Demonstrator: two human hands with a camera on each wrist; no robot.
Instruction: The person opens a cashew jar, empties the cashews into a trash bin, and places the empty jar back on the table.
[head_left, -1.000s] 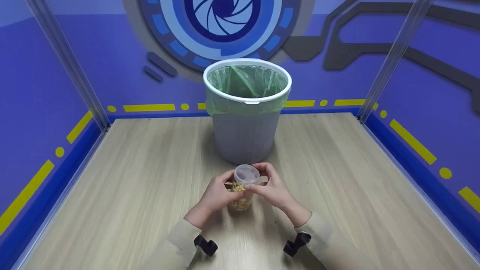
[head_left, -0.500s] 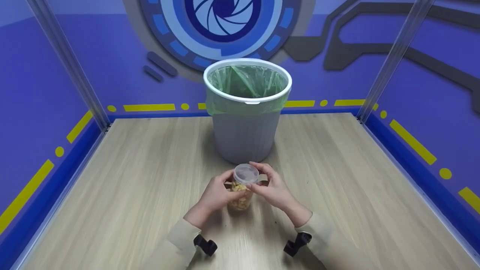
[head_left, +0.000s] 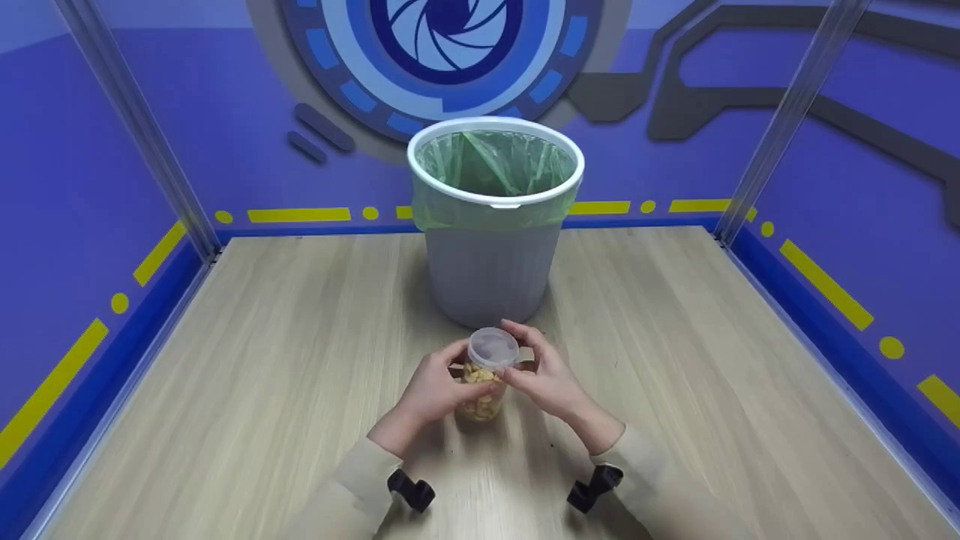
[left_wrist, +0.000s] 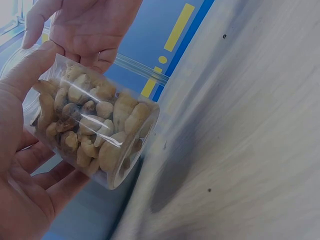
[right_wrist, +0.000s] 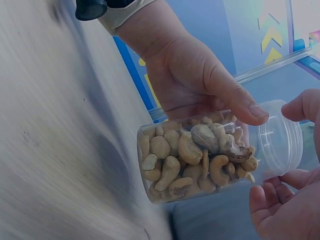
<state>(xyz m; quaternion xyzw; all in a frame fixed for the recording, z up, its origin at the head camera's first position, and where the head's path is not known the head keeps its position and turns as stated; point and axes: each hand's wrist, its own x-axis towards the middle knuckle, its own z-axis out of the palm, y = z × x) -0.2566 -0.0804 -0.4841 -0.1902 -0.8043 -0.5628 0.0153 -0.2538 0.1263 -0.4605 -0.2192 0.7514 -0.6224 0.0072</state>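
Note:
A clear plastic jar (head_left: 480,409) of cashews (right_wrist: 190,155) is in front of me, its translucent screw lid (head_left: 493,346) on top. With thumb and fingers my left hand (head_left: 431,386) grips the jar's body below the lid. My right hand (head_left: 551,379) is at the lid's right side. Its thumb touches the lid's near edge and its lower fingers curl under the rim in the right wrist view, while its index finger stands a little off the far edge. Whether the jar's base touches the table cannot be told.
A grey waste bin (head_left: 491,262) lined with a green bag (head_left: 442,210) stands just beyond the jar. The wooden tabletop (head_left: 315,360) spreads around it, enclosed by blue printed walls (head_left: 165,90) at the back and sides.
The right thumb has slid rightward along the lid's near edge, and the right index finger has lifted slightly away from the far edge. The left hand and jar have barely moved.

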